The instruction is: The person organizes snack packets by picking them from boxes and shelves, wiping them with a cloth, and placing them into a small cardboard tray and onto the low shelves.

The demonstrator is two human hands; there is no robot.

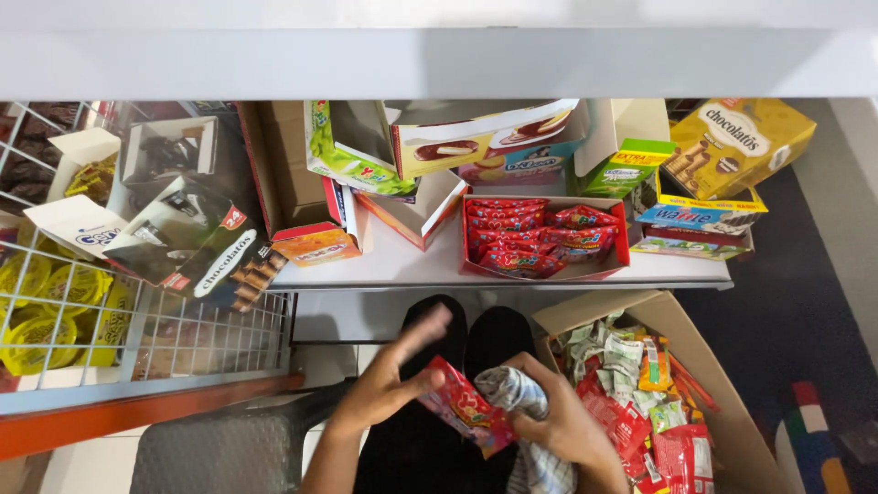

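**Bright, even light; motion blur on one hand**

Diffuse overhead lighting, soft shadows under the white shelf (494, 267). Top shelf edge (439, 59) near blown out, featureless. Left hand (389, 380) smeared by motion. Shelf lines bow slightly at the edges. Centre sharp.

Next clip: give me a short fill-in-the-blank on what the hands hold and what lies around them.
1. The left hand touches a ____ snack packet.
2. The right hand grips a crumpled cloth with a ____ pattern.
3. The open display box on the shelf holds packets coloured ____.
4. The cardboard carton of mixed packets stands on the person's ____ side.

Missing words: red; checked; red; right
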